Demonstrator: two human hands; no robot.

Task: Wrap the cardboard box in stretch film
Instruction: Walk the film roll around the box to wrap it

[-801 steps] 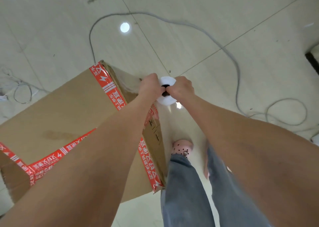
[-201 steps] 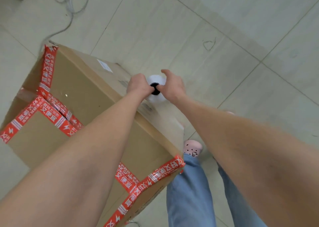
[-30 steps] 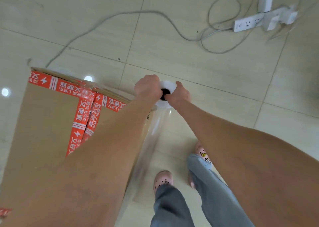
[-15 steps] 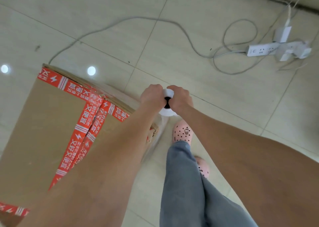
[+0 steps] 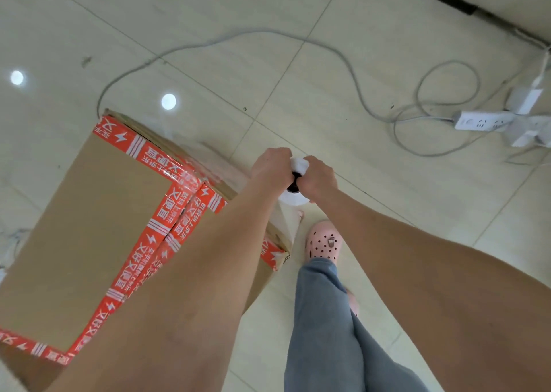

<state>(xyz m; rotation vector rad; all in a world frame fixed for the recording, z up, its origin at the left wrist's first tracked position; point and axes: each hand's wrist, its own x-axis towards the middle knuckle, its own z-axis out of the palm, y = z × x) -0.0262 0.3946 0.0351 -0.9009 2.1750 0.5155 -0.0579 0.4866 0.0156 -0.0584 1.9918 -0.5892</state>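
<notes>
A large brown cardboard box (image 5: 89, 227) sealed with red printed tape stands on the floor at the left. Clear stretch film (image 5: 208, 165) clings to its far upper corner and side. I hold a white stretch film roll (image 5: 295, 197) upright just past the box's right corner. My left hand (image 5: 272, 169) grips the roll's top from the left. My right hand (image 5: 317, 176) grips it from the right. The dark core hole shows between my fingers. Most of the roll is hidden below my hands.
The floor is pale tile. A grey cable (image 5: 328, 48) loops across it to a white power strip (image 5: 483, 120) with plugged adapters at the right. A dark wall base (image 5: 453, 0) runs at the upper right. My legs and pink clog (image 5: 323, 241) stand right of the box.
I have stepped on around the box corner with the roll; the view turned, so the power strip slid right and the box's taped top shows more fully. Both hands keep their grip.
</notes>
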